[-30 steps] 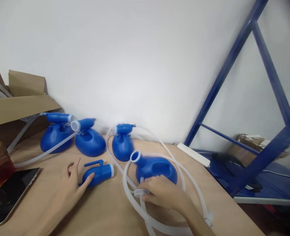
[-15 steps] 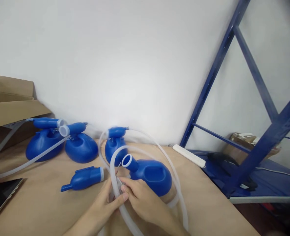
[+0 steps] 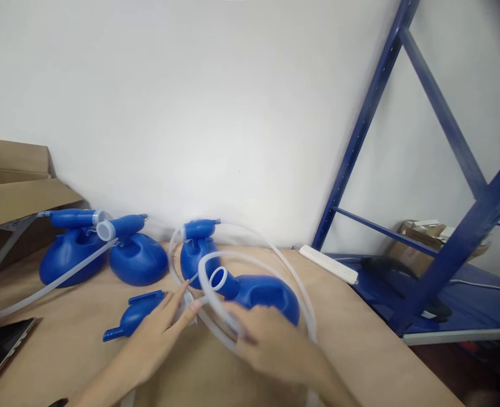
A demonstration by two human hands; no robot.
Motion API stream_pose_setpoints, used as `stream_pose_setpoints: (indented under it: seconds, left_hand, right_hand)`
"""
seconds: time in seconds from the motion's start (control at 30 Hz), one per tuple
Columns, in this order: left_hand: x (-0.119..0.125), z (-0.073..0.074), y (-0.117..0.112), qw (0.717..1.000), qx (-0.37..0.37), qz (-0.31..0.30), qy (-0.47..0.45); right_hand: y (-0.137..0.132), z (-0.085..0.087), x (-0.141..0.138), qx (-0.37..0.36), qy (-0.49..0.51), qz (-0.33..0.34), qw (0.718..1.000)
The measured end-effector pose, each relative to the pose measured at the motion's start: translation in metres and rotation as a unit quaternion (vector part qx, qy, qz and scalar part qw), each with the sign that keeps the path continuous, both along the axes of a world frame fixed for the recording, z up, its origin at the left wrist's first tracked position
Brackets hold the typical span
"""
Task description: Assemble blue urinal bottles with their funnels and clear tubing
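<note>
My right hand [image 3: 270, 345], blurred by motion, is closed around a translucent white hose [image 3: 216, 302], which loops up in front of a blue plastic bottle. My left hand [image 3: 160, 330] has its thumb and fingers around a small clear plastic piece [image 3: 188, 301], whose exact kind is unclear. The blue bottle [image 3: 270, 291] lies on its side behind my right hand, with its white-rimmed mouth tilted up to the left. A detached blue spouted part [image 3: 137, 316] lies beside my left hand, partly covered by it.
Three more blue bottles with spouted tops, one at the left [image 3: 69, 257], stand along the wall with hoses. Further left are a cardboard box [image 3: 25, 198] and a dark flat device [image 3: 4, 350]. A white power strip [image 3: 328, 264] lies near the blue shelf rack [image 3: 355, 147].
My hands have moved apart: the right one to the right with the hose, the left one to the left, over part of the blue spouted piece. The view has shifted slightly.
</note>
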State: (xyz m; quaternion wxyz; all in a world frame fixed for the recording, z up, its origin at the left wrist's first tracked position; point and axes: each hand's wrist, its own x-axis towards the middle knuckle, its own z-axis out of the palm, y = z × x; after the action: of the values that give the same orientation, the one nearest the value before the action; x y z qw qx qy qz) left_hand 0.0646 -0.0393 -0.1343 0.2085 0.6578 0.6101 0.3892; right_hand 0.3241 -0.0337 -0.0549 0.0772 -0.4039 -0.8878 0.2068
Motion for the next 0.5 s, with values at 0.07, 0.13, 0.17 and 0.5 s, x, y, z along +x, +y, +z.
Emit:
stream_pose_setpoints:
  seconds: [0.07, 0.13, 0.17, 0.5]
  left_hand:
    - [-0.009, 0.014, 0.009, 0.999, -0.001, 0.000, 0.040]
    - [-0.018, 0.029, 0.021, 0.997, 0.032, 0.006, 0.064]
    - [-0.021, 0.036, 0.027, 0.995, 0.056, 0.002, 0.077]
    - [0.008, 0.034, 0.068, 0.949, 0.102, -0.199, 0.223]
  right_hand:
    - [0.018, 0.015, 0.030, 0.026, 0.089, -0.111, 0.989]
    - [0.043, 0.017, 0.060, 0.087, 0.151, -0.227, 0.958]
    - [0.056, 0.014, 0.073, 0.105, 0.168, -0.268, 0.943]
    - [0.111, -0.068, 0.086, 0.011, 0.255, -0.194, 0.947]
